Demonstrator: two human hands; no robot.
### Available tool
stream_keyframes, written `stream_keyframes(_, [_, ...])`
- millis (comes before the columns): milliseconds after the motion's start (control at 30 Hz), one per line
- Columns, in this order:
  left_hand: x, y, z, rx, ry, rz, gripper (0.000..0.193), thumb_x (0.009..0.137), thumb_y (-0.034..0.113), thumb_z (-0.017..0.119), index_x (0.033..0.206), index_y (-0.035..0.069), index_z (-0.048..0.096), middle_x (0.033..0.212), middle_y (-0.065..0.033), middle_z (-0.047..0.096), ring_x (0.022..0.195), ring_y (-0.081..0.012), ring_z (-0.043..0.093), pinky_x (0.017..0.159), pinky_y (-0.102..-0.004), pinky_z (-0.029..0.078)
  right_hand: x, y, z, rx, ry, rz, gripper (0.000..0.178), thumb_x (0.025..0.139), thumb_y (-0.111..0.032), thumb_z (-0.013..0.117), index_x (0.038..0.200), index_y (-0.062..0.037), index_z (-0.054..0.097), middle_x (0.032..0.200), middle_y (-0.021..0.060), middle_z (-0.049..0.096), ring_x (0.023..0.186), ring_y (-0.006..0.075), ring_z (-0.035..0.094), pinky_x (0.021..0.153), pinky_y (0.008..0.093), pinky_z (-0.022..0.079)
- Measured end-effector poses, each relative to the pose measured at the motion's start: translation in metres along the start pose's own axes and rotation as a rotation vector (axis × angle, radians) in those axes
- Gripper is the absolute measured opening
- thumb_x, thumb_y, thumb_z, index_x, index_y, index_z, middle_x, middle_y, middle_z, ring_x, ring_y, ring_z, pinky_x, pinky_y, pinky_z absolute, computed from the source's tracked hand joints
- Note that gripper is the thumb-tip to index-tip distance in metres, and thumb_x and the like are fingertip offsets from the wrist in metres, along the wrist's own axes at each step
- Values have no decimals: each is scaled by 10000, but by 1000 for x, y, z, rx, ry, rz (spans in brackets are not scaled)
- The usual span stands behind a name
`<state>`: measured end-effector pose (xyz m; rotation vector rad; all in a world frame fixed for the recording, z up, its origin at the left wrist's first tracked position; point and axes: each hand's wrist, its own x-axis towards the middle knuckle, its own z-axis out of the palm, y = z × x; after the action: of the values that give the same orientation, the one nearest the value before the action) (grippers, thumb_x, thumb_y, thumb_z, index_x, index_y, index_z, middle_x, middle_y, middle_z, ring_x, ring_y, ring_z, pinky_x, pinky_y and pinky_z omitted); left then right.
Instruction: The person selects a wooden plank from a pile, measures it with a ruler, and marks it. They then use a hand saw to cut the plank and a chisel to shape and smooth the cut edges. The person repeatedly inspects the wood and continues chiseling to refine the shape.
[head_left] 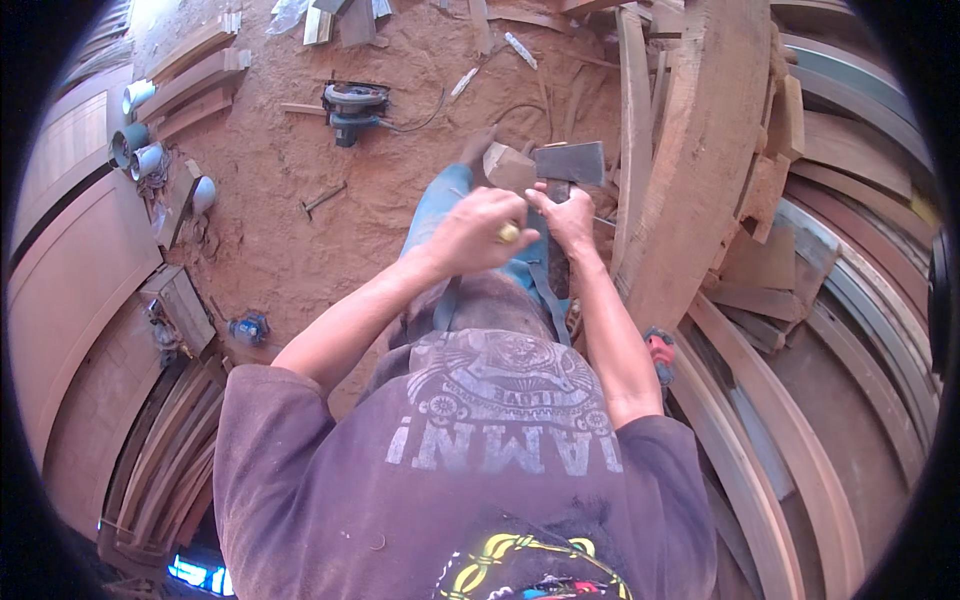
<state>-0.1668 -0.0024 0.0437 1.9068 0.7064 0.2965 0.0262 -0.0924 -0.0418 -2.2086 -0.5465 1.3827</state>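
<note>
My left hand is closed in a fist in front of my lap, with the rounded yellow end of a handle poking out. The rest of that tool is hidden in the fist. Just to the right, my right hand grips a hatchet close below its dark, flat metal head. Its head points away from me, and the handle runs back under my wrist. Beyond my hands lies a pale block of wood, beside my foot and close to the hatchet head.
A thick curved timber stands at my right, with stacked boards behind it. On the sawdust-covered ground lie a corded circular saw and a hammer. A blue power tool sits at left near wooden panels.
</note>
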Motion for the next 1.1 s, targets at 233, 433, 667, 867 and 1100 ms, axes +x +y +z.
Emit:
stream_keyframes(233, [43, -15, 41, -40, -68, 280, 213, 848, 186, 777, 925, 79, 610, 941, -108, 674, 965, -311, 680, 872, -437, 516, -23, -5, -34, -133, 143, -21, 410, 816, -293, 905, 1048, 22, 785, 967, 173, 811, 853, 256, 773, 786, 407, 596])
stream_keyframes(433, [75, -26, 41, 23, -89, 347, 216, 883, 215, 776, 875, 85, 605, 860, -84, 621, 855, -289, 635, 786, -439, 493, -42, 16, -54, -105, 121, 71, 418, 847, -297, 884, 1079, 31, 770, 968, 176, 803, 866, 260, 769, 791, 404, 594])
stream_keyframes(667, [109, -30, 52, 13, 7, 325, 185, 915, 202, 729, 908, 80, 591, 885, -95, 634, 904, -294, 659, 815, -441, 495, -54, 19, -58, -143, 171, -18, 332, 888, -259, 897, 884, 11, 705, 685, 10, 663, 567, 105, 627, 526, 311, 510])
stream_keyframes(867, [129, -40, 67, -46, 91, 299, 213, 934, 195, 765, 910, 78, 589, 832, -100, 608, 812, -337, 636, 770, -444, 498, -56, 25, -63, -206, 219, -83, 434, 845, -352, 948, 929, 9, 724, 683, 2, 656, 584, 108, 627, 545, 308, 506])
stream_keyframes(1100, [113, -34, 70, -25, 46, 244, 222, 934, 181, 766, 890, 77, 576, 820, -103, 602, 802, -334, 635, 744, -438, 489, -65, 21, -70, -190, 216, -18, 471, 835, -371, 952, 999, 23, 751, 720, 26, 704, 604, 121, 638, 579, 336, 527])
